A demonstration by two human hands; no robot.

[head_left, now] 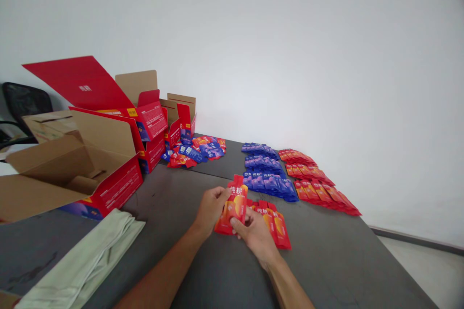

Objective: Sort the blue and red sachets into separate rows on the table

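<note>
Grey table [344,260], both hands' fingers holding red sachet [234,205] with white Chinese lettering, left hand [209,210], right hand [255,234]

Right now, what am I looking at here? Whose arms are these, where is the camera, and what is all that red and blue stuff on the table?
There is no machine here: these are a person's own bare arms, filmed by one camera worn on the head and looking forward and down. That is why the arms come in from the bottom edge.

The left hand and right hand together hold a red sachet in their grip, just above a short row of red sachets lying on the dark grey table.

Farther back lie neat rows of blue sachets and more red rows beside them. A loose mixed heap of sachets sits near the wall. On the left stand opened red cardboard boxes, and a pale green cloth lies folded at the table's near edge. A black chair shows at far left.
</note>
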